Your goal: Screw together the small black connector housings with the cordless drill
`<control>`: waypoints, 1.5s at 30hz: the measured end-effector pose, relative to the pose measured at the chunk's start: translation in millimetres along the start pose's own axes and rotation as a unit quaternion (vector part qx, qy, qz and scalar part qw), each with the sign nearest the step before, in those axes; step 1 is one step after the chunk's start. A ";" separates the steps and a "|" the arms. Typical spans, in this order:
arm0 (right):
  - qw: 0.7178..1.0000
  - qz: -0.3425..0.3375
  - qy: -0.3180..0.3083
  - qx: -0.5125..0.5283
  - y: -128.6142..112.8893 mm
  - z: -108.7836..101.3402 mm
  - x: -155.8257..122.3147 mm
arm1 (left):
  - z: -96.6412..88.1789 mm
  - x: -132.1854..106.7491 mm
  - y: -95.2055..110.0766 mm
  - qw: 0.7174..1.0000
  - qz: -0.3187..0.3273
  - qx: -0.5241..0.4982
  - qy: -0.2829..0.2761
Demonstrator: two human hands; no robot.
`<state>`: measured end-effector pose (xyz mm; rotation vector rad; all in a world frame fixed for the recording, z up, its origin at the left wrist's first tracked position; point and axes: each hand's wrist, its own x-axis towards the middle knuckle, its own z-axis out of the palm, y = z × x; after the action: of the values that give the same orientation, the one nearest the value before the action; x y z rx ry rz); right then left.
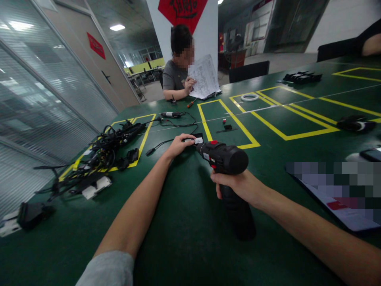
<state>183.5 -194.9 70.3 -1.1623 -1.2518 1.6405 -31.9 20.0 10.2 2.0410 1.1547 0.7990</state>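
Note:
My right hand [238, 186] is wrapped round the grip of a black cordless drill [226, 159] with red trim, its nose pointing away from me to the left. The drill's tip meets a small black and white device [193, 140] lying on the green table [184, 222]. My left hand [178, 145] is stretched forward and its fingers press down on that device, holding it in place. A thin black cable [160, 146] runs from the device toward the left.
A heap of black cables and adapters [101, 155] lies at the left inside yellow tape lines. A person [178, 63] sits at the far side holding paper sheets [205, 77]. A tape roll [249, 97], a small black part [228, 128] and a tablet [342, 198] lie to the right.

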 end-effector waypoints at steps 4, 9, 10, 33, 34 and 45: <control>1.000 0.007 -0.003 -0.003 -0.5 -0.3 0.0 | -0.1 1.2 -1.3 1.000 -0.003 0.000 -0.004; 1.000 -0.001 0.001 0.003 0.7 -0.8 0.9 | -0.3 1.3 -3.1 1.000 0.000 -0.006 -0.004; 1.000 -0.002 0.001 0.006 0.8 -0.7 1.0 | -0.3 1.1 -3.3 1.000 0.000 -0.007 -0.003; 1.000 0.003 -0.005 0.011 -1.3 0.2 0.2 | -0.1 3.0 -7.4 1.000 0.006 -0.001 -0.005; 1.000 0.001 -0.007 0.011 -1.0 0.2 0.4 | -0.1 3.2 -7.7 1.000 0.005 -0.002 -0.006; 1.000 -0.001 0.001 0.003 1.4 -0.1 1.6 | -0.6 2.3 -3.6 1.000 0.003 0.003 -0.006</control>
<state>183.1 -193.7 68.5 -1.1584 -1.2458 1.6387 -33.1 23.6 8.2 2.0523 1.1465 0.7845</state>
